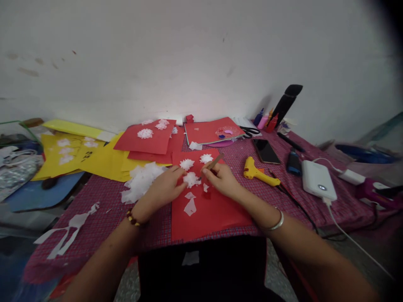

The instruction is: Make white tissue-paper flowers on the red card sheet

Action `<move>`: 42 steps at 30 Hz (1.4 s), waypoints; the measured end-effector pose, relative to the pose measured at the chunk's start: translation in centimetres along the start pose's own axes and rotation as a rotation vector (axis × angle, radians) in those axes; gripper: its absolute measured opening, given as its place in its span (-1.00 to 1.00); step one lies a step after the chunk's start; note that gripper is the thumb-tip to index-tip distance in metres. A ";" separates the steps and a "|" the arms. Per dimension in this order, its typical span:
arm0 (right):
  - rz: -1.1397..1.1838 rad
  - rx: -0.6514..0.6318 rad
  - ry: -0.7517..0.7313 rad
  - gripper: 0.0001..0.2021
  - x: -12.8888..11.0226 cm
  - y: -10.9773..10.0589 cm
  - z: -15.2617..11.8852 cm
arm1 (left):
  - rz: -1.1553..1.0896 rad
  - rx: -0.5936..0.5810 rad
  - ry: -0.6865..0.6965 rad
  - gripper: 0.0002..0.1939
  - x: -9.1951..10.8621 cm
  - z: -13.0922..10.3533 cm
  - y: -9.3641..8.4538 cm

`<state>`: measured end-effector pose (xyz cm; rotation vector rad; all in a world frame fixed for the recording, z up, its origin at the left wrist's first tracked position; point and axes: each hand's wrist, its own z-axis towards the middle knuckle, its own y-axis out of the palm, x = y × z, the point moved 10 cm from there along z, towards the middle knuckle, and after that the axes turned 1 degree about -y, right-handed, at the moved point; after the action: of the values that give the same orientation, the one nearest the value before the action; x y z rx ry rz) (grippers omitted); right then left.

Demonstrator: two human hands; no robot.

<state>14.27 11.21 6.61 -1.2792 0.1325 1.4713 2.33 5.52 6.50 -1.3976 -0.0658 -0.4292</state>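
A red paper sheet point(210, 214) lies before me, bearing several ruffled white paper flowers point(187, 164) and torn white paper scraps point(190, 207). My right hand point(220, 178) is closed around a slim brown stick-like tool point(215, 161); its dark lower tip meets the right edge of a white paper flower point(191, 179). I cannot make out whether it is a brush or a pencil. At that flower's left edge, my left hand point(166, 186) rests with fingers bent and slightly apart. Beside its wrist is a pile of white tissue paper point(140, 182).
A yellow glue gun point(260, 173), phone point(266, 151) and white power bank point(318, 179) with cables lie to the right. Behind are scissors point(250, 131), small paint bottles point(262, 121) and red cards point(146, 138). Yellow sheets point(103, 161) and cut paper strips point(71, 228) lie left.
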 end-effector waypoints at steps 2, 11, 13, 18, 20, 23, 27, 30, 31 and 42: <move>-0.018 0.057 0.013 -0.77 0.3 -1.0 0.3 | 0.049 -0.066 0.044 -0.80 1.1 1.3 -0.1; 0.114 0.257 0.124 -0.80 2.3 -6.3 0.6 | -0.006 -0.243 0.217 -0.72 5.5 3.1 3.8; 0.141 0.272 0.146 -0.79 2.7 -6.8 0.6 | -0.068 -0.232 0.254 -0.63 5.7 2.8 4.3; 0.103 -0.072 0.130 -0.81 2.3 -3.5 0.8 | -0.166 -0.195 0.265 -0.62 5.0 2.5 4.3; 0.044 -0.208 0.104 -0.82 1.9 -1.9 0.5 | -0.166 -0.208 0.244 -0.70 4.6 2.5 4.4; -0.037 -0.236 0.093 -0.82 1.8 -1.1 0.4 | -0.157 -0.218 0.224 -0.81 4.3 2.4 4.5; -0.075 -0.227 0.116 -0.84 2.2 -0.7 0.4 | -0.140 -0.233 0.232 -0.84 4.5 2.3 4.5; -0.075 -0.252 0.128 -0.83 2.1 -0.2 0.3 | -0.132 -0.246 0.216 -0.84 4.4 2.4 4.7; -0.074 -0.260 0.129 -0.82 2.0 -0.1 0.3 | -0.133 -0.249 0.211 -0.84 4.3 2.4 4.7; -0.125 -0.280 0.100 -0.84 1.1 0.4 0.2 | -0.160 -0.220 0.229 -0.83 4.2 2.5 4.7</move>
<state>14.04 11.89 5.70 -1.5590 -0.0901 1.3514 8.26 7.35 3.84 -1.5557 0.0584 -0.7452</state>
